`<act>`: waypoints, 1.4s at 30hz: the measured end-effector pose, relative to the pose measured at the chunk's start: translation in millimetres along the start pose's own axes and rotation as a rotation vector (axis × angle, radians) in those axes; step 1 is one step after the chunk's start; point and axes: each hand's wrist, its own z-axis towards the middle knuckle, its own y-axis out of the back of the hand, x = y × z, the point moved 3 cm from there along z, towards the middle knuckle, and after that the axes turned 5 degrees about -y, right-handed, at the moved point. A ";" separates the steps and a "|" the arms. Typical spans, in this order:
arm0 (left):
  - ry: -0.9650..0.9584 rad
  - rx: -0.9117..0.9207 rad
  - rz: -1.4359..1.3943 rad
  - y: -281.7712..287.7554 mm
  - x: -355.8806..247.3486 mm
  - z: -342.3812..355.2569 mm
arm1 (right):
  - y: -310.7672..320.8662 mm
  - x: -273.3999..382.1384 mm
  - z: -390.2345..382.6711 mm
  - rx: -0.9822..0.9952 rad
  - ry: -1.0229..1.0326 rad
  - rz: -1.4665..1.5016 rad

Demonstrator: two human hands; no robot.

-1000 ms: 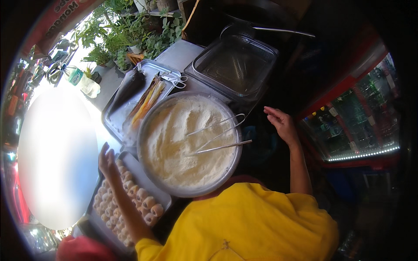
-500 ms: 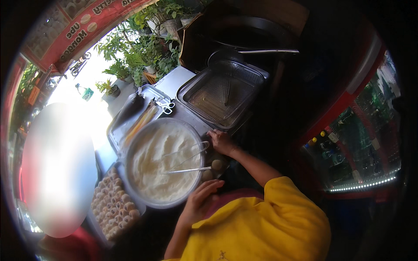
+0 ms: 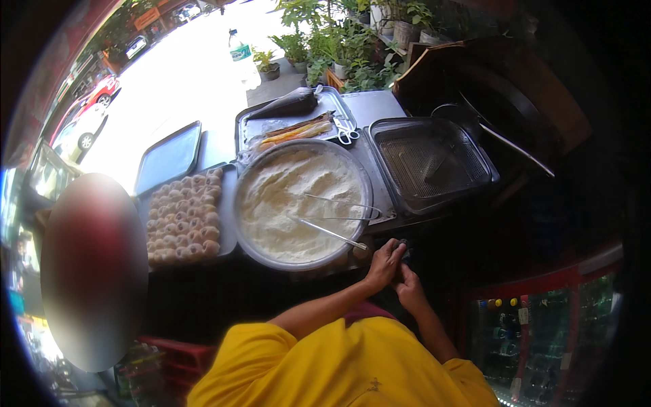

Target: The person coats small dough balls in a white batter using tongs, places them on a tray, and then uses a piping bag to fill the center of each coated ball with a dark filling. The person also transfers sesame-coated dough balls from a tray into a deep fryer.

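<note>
My left hand point(image 3: 384, 266) is closed, just off the near right rim of a wide metal basin point(image 3: 239, 234). Right below it my right hand point(image 3: 409, 286) is closed too, its fingers against the left. A small dark thing shows at their tips, too dim to name. Pale powder like flour point(image 3: 278, 203) fills the basin in uneven heaps. Across its right side lie metal tongs point(image 3: 342, 218) and a thin metal handle point(image 3: 332, 233), its other end in the powder. Both hands are apart from these tools.
Left of the basin sits a tray of pale round dough pieces point(image 3: 183, 217), with a blue-grey tray point(image 3: 169, 157) behind. Scissors point(image 3: 347, 131), yellow strips point(image 3: 298, 132) and a dark bag point(image 3: 288, 103) lie on a far tray. A wire-racked pan point(image 3: 434, 163) stands right. A person point(image 3: 95, 271) is at left.
The view has turned, so the basin appears more level. My left hand has come from the basin's near side to meet my right, which has left the rim; both are now closed together.
</note>
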 end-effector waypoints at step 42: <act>-0.285 0.239 -0.030 1.8 -47.7 -40.6 | 26.7 66.9 -37.6 0.226 0.037 0.755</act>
